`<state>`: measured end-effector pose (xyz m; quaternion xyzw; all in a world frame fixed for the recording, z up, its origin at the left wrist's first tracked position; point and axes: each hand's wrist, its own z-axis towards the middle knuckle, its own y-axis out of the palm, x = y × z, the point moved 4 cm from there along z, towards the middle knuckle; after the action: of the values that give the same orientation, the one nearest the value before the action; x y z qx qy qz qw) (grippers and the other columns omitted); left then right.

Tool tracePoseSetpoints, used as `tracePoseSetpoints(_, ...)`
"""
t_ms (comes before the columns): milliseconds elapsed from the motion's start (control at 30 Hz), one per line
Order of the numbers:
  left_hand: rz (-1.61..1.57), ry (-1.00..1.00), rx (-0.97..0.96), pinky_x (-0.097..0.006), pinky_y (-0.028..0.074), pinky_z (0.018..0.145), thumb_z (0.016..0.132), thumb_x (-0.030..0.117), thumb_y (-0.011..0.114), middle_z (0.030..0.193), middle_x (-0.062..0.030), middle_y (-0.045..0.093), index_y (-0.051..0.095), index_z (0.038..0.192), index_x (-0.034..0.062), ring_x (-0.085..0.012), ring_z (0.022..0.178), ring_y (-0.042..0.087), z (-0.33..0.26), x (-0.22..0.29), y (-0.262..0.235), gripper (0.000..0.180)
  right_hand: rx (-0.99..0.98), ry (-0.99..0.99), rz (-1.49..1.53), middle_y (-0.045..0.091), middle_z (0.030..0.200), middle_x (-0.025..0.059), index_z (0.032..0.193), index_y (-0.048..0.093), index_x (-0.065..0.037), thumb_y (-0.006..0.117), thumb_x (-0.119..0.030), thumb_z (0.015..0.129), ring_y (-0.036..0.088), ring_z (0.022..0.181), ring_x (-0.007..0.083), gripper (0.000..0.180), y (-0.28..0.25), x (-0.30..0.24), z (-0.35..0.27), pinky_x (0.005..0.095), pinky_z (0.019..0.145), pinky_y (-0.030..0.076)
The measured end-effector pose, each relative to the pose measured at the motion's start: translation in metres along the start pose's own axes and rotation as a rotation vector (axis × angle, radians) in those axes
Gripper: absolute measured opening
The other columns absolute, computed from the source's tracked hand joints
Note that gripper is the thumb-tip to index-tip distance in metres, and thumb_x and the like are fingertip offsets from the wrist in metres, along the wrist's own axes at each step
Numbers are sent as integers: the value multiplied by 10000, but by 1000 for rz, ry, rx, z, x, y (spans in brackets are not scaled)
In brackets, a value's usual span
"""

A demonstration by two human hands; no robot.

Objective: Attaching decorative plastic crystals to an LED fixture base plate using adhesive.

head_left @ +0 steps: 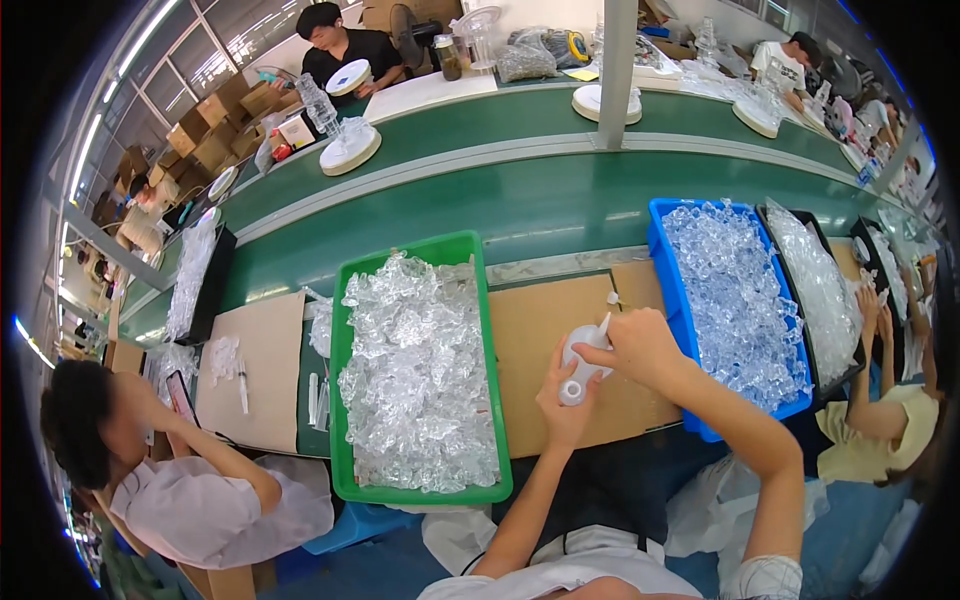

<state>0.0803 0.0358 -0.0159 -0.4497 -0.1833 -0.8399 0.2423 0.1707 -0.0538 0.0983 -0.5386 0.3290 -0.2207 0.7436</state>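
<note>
Over the cardboard sheet [535, 320], both of my hands are on a translucent white squeeze bottle [581, 350] with a pointed nozzle. My left hand [566, 412] is closed around its lower part, where a round, ring-like end faces up. From the right, my right hand [643, 350] grips the bottle near the nozzle, its fingers bent against the side. Just beyond the nozzle tip is a small whitish piece [613, 298]; whether it is held or lies on the cardboard, I cannot tell.
A green tray [505, 440] of clear plastic pieces stands left of my hands, a blue tray [700, 405] of similar pieces to the right. Beyond runs a green conveyor belt [560, 200] with a metal post [617, 80]. Co-workers sit on both sides and across.
</note>
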Motion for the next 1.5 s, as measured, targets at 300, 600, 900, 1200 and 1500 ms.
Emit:
tracePoseSetpoints(300, -12, -4, -26, -397, 486, 897, 746, 32, 754, 1312, -255, 490, 540, 1035, 29, -337, 1135, 563, -1, 2, -5, 360, -421, -494, 18, 607, 735, 169, 850, 584, -50, 636, -429, 804, 624, 713, 330, 385, -10, 8, 27, 404, 602, 493)
tracePoseSetpoints(600, -82, -54, 0, -392, 471, 913, 750, 44, 762, 1325, -262, 476, 556, 1021, 35, -332, 1155, 547, -1, -3, -3, 340, -250, -352, 278, 603, 901, 76, 1074, 574, -98, 683, -204, 783, 589, 881, 246, 328, -58, 9, 12, 307, 735, 483)
tracePoseSetpoints(900, -29, -103, -30, -434, 434, 973, 735, 10, 759, 1350, -277, 436, 570, 1051, 41, -367, 1238, 469, -5, -1, -5, 369, 175, 871, 1551, 570, 749, 34, 959, 582, -34, 575, -258, 875, 521, 615, 139, 239, 97, 59, -100, 272, 544, 402)
tracePoseSetpoints(1200, 171, -61, 27, -398, 427, 957, 717, 4, 760, 1359, -228, 430, 563, 975, 40, -344, 1242, 459, -12, 12, -23, 327, 278, 720, 251, 614, 847, 241, 987, 531, 33, 607, -256, 868, 596, 788, 416, 322, 110, 70, -99, 466, 702, 473)
tracePoseSetpoints(1500, 182, -161, 83, -390, 452, 914, 694, 92, 805, 1234, -159, 477, 524, 890, 40, -301, 1160, 497, -10, 2, -39, 346, 158, 637, 536, 445, 1269, 199, 1410, 259, -18, 772, -216, 711, 519, 1092, 314, 890, 53, 27, -100, 403, 848, 465)
